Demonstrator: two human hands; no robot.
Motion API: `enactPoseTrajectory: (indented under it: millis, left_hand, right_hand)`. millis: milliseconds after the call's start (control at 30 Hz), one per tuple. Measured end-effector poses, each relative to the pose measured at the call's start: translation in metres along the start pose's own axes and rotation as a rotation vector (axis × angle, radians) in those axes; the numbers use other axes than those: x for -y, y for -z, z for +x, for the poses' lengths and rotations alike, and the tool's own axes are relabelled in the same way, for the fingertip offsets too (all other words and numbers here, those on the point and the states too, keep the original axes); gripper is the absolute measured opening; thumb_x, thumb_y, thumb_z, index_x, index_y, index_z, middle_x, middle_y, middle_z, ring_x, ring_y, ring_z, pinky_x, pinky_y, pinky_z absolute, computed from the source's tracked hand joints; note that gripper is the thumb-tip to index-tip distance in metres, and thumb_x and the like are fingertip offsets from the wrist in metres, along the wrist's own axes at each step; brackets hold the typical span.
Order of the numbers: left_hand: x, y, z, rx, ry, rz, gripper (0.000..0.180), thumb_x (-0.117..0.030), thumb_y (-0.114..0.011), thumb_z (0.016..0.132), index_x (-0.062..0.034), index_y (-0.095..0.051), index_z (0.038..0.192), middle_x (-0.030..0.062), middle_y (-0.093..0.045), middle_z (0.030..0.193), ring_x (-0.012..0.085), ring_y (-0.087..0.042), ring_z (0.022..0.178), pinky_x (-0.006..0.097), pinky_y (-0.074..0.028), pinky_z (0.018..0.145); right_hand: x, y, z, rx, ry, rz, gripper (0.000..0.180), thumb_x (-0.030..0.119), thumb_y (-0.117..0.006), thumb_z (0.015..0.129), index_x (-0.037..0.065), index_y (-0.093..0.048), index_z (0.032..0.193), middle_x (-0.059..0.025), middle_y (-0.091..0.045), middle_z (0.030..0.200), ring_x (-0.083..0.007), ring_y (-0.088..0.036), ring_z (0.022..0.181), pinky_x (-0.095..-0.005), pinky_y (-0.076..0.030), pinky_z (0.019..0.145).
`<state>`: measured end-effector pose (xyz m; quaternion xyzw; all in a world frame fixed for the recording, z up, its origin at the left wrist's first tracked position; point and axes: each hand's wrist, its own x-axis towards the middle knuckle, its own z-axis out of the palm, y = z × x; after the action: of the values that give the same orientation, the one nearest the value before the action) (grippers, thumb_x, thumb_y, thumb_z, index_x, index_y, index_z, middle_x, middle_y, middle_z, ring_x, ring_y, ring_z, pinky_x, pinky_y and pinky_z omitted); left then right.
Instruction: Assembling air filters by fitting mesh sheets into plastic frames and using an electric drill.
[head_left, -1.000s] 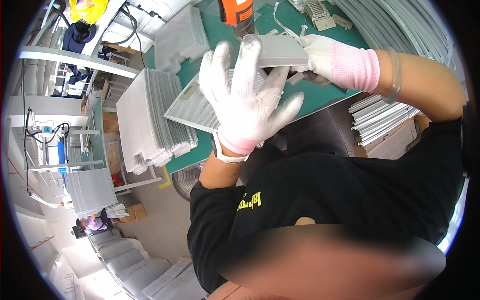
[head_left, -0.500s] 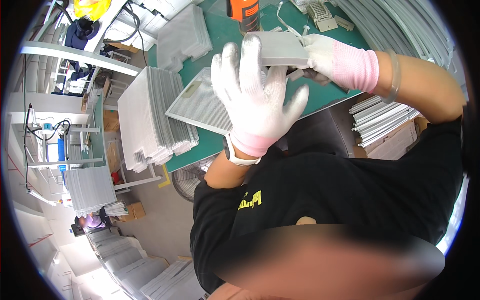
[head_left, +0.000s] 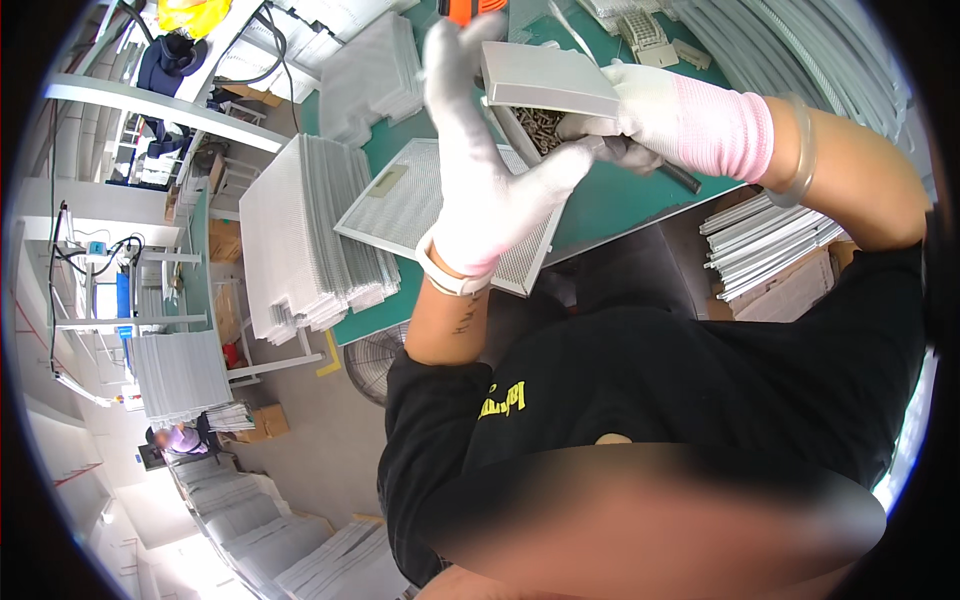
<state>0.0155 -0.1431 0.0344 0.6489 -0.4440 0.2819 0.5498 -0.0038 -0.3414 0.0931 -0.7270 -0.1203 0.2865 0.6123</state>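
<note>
My right hand point(head_left: 645, 115), in a white glove with a pink cuff, grips the right end of a pale grey, flat box-shaped piece point(head_left: 550, 78). A dark rod-like handle point(head_left: 680, 178) sticks out below that hand; whether the hand also holds it I cannot tell. My left hand point(head_left: 478, 160), gloved too, is raised to the left of the piece, with fingers stretched and thumb spread. Between the hands, partly under the piece, a pale container holds many small metal fasteners point(head_left: 540, 130). Beneath my left hand lies a framed mesh panel point(head_left: 395, 205) on the green table.
Stacked mesh panels point(head_left: 300, 235) stand at the left table edge, with more panels point(head_left: 370, 80) behind. An orange power tool point(head_left: 470, 10) is at the far edge. Grey strips point(head_left: 800, 60) lie far right, and metal profiles point(head_left: 765, 240) fill a carton below. A fan point(head_left: 372, 368) stands under the table.
My left hand has come away from the grey piece and turned, its thumb now spread. The fastener container and more of the mesh panel have come into sight. The orange tool shows less.
</note>
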Motion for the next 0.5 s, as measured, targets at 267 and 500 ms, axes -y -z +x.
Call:
enactPoseTrajectory:
  millis: [267,500]
  left_hand:
    - [-0.015,0.001,0.002,0.089,0.506,-0.428,0.101,0.013,-0.059,0.076,-0.0126,-0.007,0.158,0.0129,-0.044,0.132,0.0247,-0.054,0.117,0.039,-0.049,0.099]
    - [-0.014,-0.004,0.003,0.151,0.365,-0.422,0.093,0.016,-0.053,0.078,-0.0195,-0.012,0.153,0.0143,-0.042,0.132,0.0221,-0.060,0.105,0.035,-0.056,0.086]
  right_hand:
    - [0.000,-0.001,-0.011,0.068,-0.003,0.001,0.036,0.039,-0.054,0.095,0.004,-0.065,0.090,0.0035,-0.046,0.069,-0.0058,-0.039,0.057,-0.0223,-0.033,0.053]
    - [-0.005,0.006,-0.015,0.088,0.028,0.049,0.044,0.043,-0.055,0.096,0.001,-0.068,0.099,0.0014,-0.052,0.075,-0.0069,-0.044,0.062,-0.0216,-0.038,0.057]
